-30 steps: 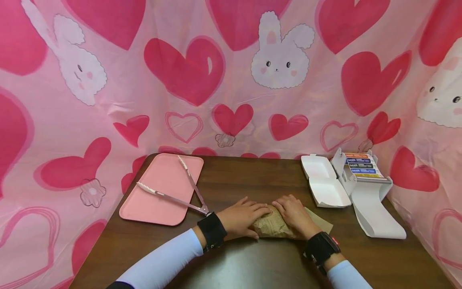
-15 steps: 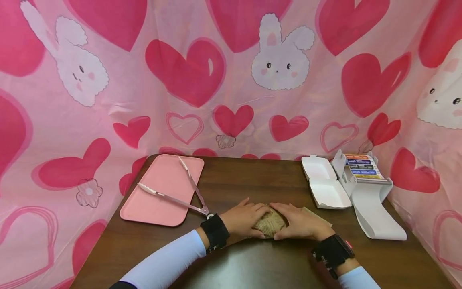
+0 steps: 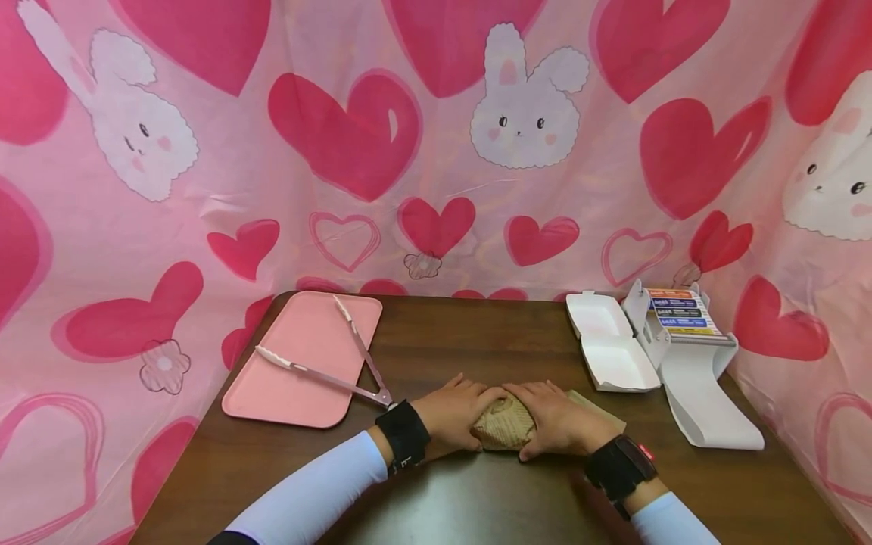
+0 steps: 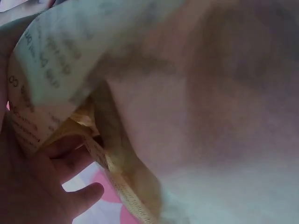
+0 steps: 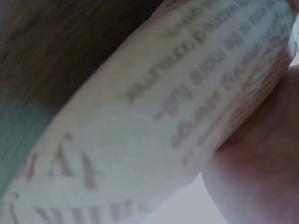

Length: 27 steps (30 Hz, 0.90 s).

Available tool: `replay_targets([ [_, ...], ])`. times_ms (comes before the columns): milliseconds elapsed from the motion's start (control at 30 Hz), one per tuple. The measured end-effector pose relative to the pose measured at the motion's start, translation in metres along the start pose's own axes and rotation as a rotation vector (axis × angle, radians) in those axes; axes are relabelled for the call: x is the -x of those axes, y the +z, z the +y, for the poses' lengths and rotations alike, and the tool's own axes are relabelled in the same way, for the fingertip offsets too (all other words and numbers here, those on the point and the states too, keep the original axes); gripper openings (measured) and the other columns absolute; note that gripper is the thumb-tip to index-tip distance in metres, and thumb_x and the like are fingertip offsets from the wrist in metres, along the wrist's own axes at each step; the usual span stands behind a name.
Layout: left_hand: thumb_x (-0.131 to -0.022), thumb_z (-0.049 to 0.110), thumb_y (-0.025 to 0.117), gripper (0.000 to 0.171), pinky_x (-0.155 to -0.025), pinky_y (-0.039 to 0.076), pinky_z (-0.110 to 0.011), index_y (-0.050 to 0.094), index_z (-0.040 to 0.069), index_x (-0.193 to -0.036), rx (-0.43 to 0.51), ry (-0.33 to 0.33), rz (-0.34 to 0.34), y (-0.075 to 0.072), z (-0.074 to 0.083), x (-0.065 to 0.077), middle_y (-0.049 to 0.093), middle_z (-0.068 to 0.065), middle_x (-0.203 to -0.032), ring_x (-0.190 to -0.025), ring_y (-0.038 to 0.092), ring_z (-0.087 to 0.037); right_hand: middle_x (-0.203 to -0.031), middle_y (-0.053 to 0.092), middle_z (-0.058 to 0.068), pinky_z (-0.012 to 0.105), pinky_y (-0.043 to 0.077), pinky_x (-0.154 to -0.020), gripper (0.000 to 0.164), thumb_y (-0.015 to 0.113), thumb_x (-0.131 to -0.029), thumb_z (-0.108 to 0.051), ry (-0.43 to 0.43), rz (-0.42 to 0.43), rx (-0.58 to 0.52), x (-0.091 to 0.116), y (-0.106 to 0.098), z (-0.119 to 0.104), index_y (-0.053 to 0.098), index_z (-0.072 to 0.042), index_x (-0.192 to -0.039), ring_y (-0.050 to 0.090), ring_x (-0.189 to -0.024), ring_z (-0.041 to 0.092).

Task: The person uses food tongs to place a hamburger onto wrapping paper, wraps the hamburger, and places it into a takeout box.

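A rounded bundle in brown newsprint-patterned wrapping paper sits on the table between both hands in the head view. My left hand holds its left side, fingers over the top and thumb low at the front. From the right, my right hand grips the other side the same way. A loose flap of the paper sticks out beyond the right hand. Up close in the left wrist view, the printed paper is folded loosely with fingers against it. Printed paper fills much of the right wrist view. Whatever is inside stays hidden.
A pink tray lies at the left with open tongs across it. At the right stand an open white box and a dispenser with a white paper strip trailing from it. A patterned curtain encloses the table.
My right hand has shifted from lying over the top of the bundle to its right side, its thumb now down at the front. The left hand stays on the left side.
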<state>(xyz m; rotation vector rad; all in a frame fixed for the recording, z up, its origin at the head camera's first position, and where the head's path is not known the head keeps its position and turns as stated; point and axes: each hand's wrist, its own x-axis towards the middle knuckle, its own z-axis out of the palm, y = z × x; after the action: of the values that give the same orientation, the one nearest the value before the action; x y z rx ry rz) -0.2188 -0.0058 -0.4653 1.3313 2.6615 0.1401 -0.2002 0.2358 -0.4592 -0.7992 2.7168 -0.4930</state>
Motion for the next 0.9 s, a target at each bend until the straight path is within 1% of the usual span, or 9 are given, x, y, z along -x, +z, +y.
replay_targets([
  [67,-0.080,0.045,0.084,0.095,-0.119,0.027,-0.054,0.029,0.026,-0.155,-0.001,0.001,0.001,-0.0007,0.0008,0.0000,0.056,-0.002,-0.138,-0.133,0.051,-0.018,-0.142,0.052,0.014,0.064,0.019,-0.117,0.112,0.096,-0.062,-0.039,0.008,0.004,0.034,0.0018,-0.0003,-0.0019,0.039,-0.012,-0.154,0.044,-0.137,0.038],
  [167,-0.078,0.042,0.086,0.095,-0.118,0.028,-0.055,0.030,0.026,-0.153,0.002,0.005,0.007,-0.0006,0.0009,0.0003,0.060,0.001,-0.134,-0.130,0.053,-0.018,-0.138,0.054,0.011,0.064,0.025,-0.115,0.112,0.096,-0.062,-0.041,0.036,0.007,0.092,0.0028,-0.0010,-0.0035,0.039,-0.017,-0.155,0.044,-0.135,0.039],
  [233,-0.078,0.041,0.087,0.095,-0.118,0.027,-0.056,0.031,0.026,-0.153,0.007,0.010,0.014,0.0003,0.0007,0.0006,0.060,0.002,-0.134,-0.129,0.053,-0.018,-0.134,0.056,0.008,0.062,0.031,-0.112,0.111,0.096,-0.061,-0.044,0.038,0.024,0.127,0.0026,-0.0005,-0.0034,0.041,-0.021,-0.154,0.047,-0.131,0.037],
  [300,-0.077,0.040,0.088,0.095,-0.118,0.026,-0.056,0.031,0.025,-0.152,0.004,0.012,0.019,0.0007,0.0008,0.0008,0.061,0.003,-0.134,-0.129,0.054,-0.017,-0.130,0.058,0.007,0.060,0.036,-0.109,0.109,0.096,-0.060,-0.045,0.016,0.046,0.155,0.0024,-0.0006,-0.0029,0.043,-0.021,-0.153,0.050,-0.128,0.036],
  [367,-0.078,0.040,0.088,0.095,-0.118,0.026,-0.056,0.031,0.024,-0.152,-0.004,0.013,0.024,0.0005,0.0013,0.0009,0.061,0.003,-0.134,-0.128,0.054,-0.017,-0.128,0.059,0.007,0.058,0.037,-0.109,0.109,0.096,-0.061,-0.045,-0.020,0.060,0.171,0.0026,-0.0007,-0.0018,0.043,-0.018,-0.152,0.053,-0.124,0.034],
  [433,-0.077,0.040,0.088,0.095,-0.118,0.027,-0.056,0.032,0.024,-0.152,-0.012,0.014,0.028,-0.0013,0.0018,0.0015,0.062,0.003,-0.133,-0.128,0.054,-0.017,-0.129,0.059,0.010,0.059,0.034,-0.111,0.111,0.096,-0.061,-0.043,-0.037,0.058,0.168,0.0037,-0.0013,-0.0007,0.042,-0.016,-0.154,0.053,-0.125,0.034],
  [600,-0.079,0.041,0.087,0.095,-0.118,0.027,-0.057,0.031,0.024,-0.153,-0.033,0.010,0.010,-0.0055,0.0028,0.0025,0.061,0.002,-0.135,-0.129,0.055,-0.018,-0.135,0.057,0.009,0.062,0.020,-0.118,0.113,0.096,-0.062,-0.035,0.005,0.008,0.126,0.0070,-0.0033,0.0020,0.036,-0.021,-0.157,0.050,-0.132,0.031],
  [700,-0.079,0.041,0.087,0.094,-0.119,0.027,-0.055,0.031,0.023,-0.153,-0.044,0.013,0.004,-0.0048,0.0023,0.0017,0.061,0.001,-0.136,-0.128,0.056,-0.020,-0.132,0.059,0.008,0.063,0.020,-0.117,0.109,0.096,-0.062,-0.032,-0.016,0.025,0.119,0.0069,-0.0030,0.0035,0.040,-0.019,-0.155,0.051,-0.130,0.031],
  [900,-0.079,0.040,0.087,0.093,-0.119,0.027,-0.051,0.031,0.022,-0.152,-0.050,0.031,0.003,-0.0016,0.0015,-0.0005,0.060,0.000,-0.136,-0.126,0.056,-0.022,-0.128,0.064,0.006,0.065,0.025,-0.115,0.101,0.097,-0.063,-0.028,-0.070,0.079,0.124,0.0071,-0.0022,0.0045,0.047,-0.011,-0.149,0.056,-0.123,0.031],
])
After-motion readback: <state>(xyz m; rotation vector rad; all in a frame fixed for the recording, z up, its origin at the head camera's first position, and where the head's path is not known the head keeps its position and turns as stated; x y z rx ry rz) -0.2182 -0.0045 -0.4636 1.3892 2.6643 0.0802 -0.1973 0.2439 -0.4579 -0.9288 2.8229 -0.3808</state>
